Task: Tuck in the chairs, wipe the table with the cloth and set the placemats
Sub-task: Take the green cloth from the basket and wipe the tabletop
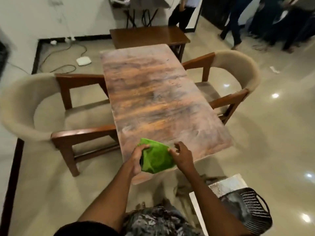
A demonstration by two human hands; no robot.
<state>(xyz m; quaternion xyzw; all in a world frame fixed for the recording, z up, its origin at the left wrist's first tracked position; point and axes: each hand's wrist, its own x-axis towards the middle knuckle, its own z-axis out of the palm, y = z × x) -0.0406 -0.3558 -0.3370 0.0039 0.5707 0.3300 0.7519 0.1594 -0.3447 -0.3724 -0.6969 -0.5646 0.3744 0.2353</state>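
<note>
Left hand [138, 159] curls round one side of the green cloth [156, 158], while the right hand [181, 155] pinches its opposite edge, apparently to spread or refold it into a flat pad for wiping. That cloth sits at the counter's [153, 92] near end, closest to the person, a sensible starting point. Both chairs, one [42, 106] left of the counter and one [238, 72] right, look tucked in. No placemats are visible.

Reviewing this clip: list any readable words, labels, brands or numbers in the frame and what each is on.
None can be read.
Green cloth gripped by both hands: no print visible.
Wooden table: only faint scratch-like marks, not legible.
White device on the floor: too small and blurred to show any label.
</note>
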